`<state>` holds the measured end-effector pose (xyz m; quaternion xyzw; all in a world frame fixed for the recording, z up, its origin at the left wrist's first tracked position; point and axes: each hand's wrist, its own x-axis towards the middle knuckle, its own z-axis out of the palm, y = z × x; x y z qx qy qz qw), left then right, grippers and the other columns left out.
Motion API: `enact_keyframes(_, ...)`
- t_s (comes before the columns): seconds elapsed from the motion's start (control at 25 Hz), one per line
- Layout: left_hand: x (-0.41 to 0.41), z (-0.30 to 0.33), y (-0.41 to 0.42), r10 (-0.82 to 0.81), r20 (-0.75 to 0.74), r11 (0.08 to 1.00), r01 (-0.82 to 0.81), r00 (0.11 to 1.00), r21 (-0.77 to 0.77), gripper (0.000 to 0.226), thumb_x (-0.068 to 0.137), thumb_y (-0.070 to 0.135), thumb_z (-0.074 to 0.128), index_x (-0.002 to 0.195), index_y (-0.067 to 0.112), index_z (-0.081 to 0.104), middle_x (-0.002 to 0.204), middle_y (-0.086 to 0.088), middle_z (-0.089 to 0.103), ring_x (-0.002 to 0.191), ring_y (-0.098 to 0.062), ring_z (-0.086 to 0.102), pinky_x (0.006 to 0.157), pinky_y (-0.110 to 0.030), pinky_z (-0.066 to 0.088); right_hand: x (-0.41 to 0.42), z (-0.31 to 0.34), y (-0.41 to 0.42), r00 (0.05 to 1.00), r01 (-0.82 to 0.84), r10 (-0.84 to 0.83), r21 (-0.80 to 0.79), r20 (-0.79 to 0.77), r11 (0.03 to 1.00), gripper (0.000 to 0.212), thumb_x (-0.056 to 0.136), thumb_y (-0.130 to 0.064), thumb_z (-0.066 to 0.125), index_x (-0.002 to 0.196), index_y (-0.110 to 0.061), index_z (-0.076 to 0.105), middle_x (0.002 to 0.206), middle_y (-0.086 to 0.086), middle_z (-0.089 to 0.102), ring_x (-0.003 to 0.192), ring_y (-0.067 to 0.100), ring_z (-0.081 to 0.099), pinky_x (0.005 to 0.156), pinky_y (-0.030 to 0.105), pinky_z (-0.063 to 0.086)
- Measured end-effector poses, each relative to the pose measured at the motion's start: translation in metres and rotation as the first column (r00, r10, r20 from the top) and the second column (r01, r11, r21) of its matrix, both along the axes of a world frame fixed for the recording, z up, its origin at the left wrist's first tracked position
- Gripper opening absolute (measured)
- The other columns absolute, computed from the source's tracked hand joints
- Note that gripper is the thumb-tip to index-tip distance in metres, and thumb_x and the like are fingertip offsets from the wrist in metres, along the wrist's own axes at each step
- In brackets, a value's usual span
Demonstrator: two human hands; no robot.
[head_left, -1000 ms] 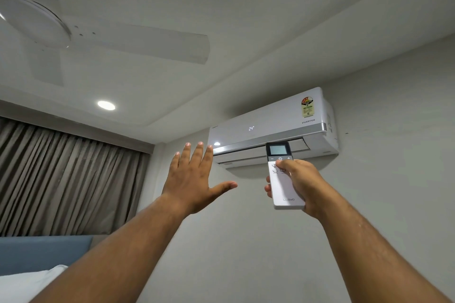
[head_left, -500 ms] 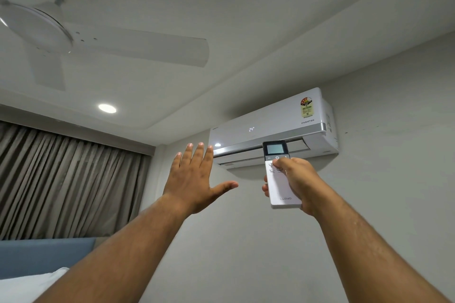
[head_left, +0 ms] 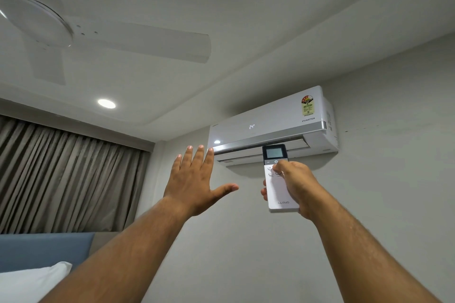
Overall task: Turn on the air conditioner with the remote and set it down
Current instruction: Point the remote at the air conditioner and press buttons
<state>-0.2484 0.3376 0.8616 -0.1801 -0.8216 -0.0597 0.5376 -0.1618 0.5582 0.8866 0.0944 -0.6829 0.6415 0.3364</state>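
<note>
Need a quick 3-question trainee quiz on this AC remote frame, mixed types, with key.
1. True or false: the left hand holds the remote.
2. What number glows on the air conditioner?
3. The right hand's thumb rests: A) on the remote's screen B) just below the power button C) on the logo.

Key: 1 false, it is open and empty; 2 24; 3 B.

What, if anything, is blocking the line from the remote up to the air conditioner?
Nothing visible does. The right hand points the remote at the air conditioner, while the open left hand is off to the side.
</note>
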Motion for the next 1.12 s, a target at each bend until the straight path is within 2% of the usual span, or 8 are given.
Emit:
enact_keyframes(0.2, -0.003, -0.004, 0.003, -0.012, 0.004, 1.000, 0.012, 1.000, 0.003, 0.115, 0.064, 0.094, -0.004, 0.152, 0.020, -0.011, 0.164, -0.008, -0.007, 0.149, -0.030, -0.012, 0.119, -0.049, -0.003, 0.001, -0.002, -0.001, 1.000, -0.010, 0.010, -0.022, -0.006, 1.000, 0.024, 0.087, -0.015, 0.051, 0.107, -0.001, 0.054, 0.068, 0.022, 0.071, 0.052, 0.037, 0.071, 0.050, 0.042, 0.059)
enact_keyframes(0.52, 0.001, -0.004, 0.003, -0.020, -0.005, 1.000, 0.020, 1.000, 0.003, 0.115, 0.064, 0.094, -0.002, 0.152, 0.021, -0.010, 0.164, -0.009, -0.006, 0.149, -0.031, -0.011, 0.120, -0.052, 0.000, 0.005, -0.004, -0.005, 1.000, -0.024, 0.023, -0.037, -0.012, 0.999, 0.030, 0.087, -0.014, 0.050, 0.112, 0.002, 0.054, 0.059, 0.019, 0.071, 0.051, 0.036, 0.071, 0.057, 0.049, 0.060)
enact_keyframes(0.6, 0.002, -0.004, 0.002, -0.022, -0.025, 1.000, 0.022, 0.999, 0.008, 0.114, 0.065, 0.094, -0.001, 0.152, 0.021, -0.011, 0.164, -0.010, -0.005, 0.149, -0.032, -0.011, 0.119, -0.051, -0.001, 0.006, -0.006, -0.007, 0.999, -0.024, 0.023, -0.040, -0.025, 0.999, 0.032, 0.087, -0.015, 0.049, 0.115, 0.002, 0.053, 0.057, 0.017, 0.072, 0.052, 0.035, 0.071, 0.056, 0.048, 0.061)
enact_keyframes(0.72, 0.003, -0.006, 0.001, -0.010, -0.100, 1.000, 0.012, 0.995, 0.014, 0.111, 0.066, 0.093, -0.004, 0.149, 0.021, -0.016, 0.164, -0.011, -0.007, 0.148, -0.032, -0.013, 0.119, -0.050, -0.002, 0.006, -0.009, -0.010, 0.999, -0.027, 0.024, -0.067, -0.049, 0.997, 0.033, 0.087, -0.015, 0.049, 0.116, 0.002, 0.052, 0.066, 0.021, 0.071, 0.052, 0.036, 0.071, 0.057, 0.047, 0.060)
enact_keyframes(0.88, 0.004, -0.010, -0.001, -0.010, -0.159, 1.000, 0.014, 0.987, 0.025, 0.108, 0.068, 0.093, -0.003, 0.147, 0.021, -0.020, 0.162, -0.011, -0.011, 0.148, -0.032, -0.016, 0.121, -0.051, -0.001, 0.008, -0.011, -0.011, 0.997, -0.026, 0.021, -0.075, -0.072, 0.997, 0.030, 0.086, -0.013, 0.048, 0.113, 0.002, 0.051, 0.076, 0.025, 0.067, 0.051, 0.037, 0.069, 0.057, 0.046, 0.058)
enact_keyframes(1.12, 0.003, -0.013, -0.001, -0.022, -0.148, 0.999, 0.027, 0.989, 0.033, 0.107, 0.069, 0.092, -0.003, 0.147, 0.021, -0.017, 0.163, -0.012, -0.008, 0.148, -0.033, -0.013, 0.120, -0.052, 0.000, 0.012, -0.013, -0.011, 0.995, 0.006, -0.013, -0.071, -0.097, 0.997, 0.013, 0.087, -0.012, 0.047, 0.098, -0.006, 0.052, 0.081, 0.025, 0.066, 0.048, 0.035, 0.069, 0.052, 0.044, 0.059)
